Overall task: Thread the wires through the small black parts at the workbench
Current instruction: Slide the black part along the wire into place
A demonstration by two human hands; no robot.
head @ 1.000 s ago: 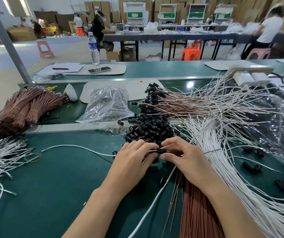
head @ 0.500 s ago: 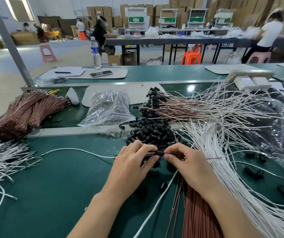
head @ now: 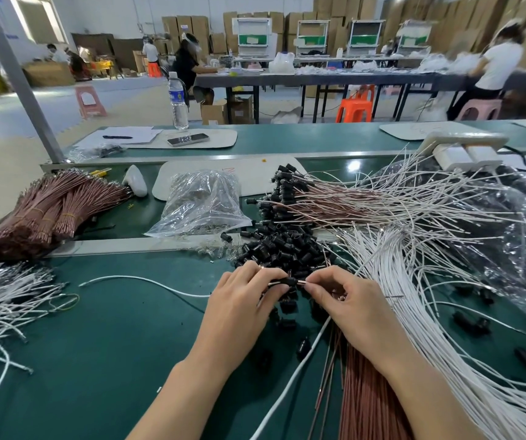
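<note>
At the near edge of the counter (head: 96, 360) I log both hands meeting over one black part (head: 290, 282).

- Left hand (head: 242, 308): fingers curled, pinching the part's left end.
- Right hand (head: 352, 308): thumb and fingertips pinching a thin wire (head: 302, 282) at the part's right end. I cannot tell whether the wire sits inside the part.
- Parts pile (head: 282, 252): loose, black, just behind the hands.
- Copper wires (head: 363, 404): a straight sheaf running under the right wrist.
- White wires (head: 420, 300): a thick sweep beside the right hand.
- Threaded set (head: 325, 201): wires with black ends, behind the pile.
- Bag (head: 204, 204): clear plastic, left of the pile.
- Copper bundles (head: 48, 214): tied, far left.
- Loose white wire (head: 147, 281): lying left of the left hand.
</note>
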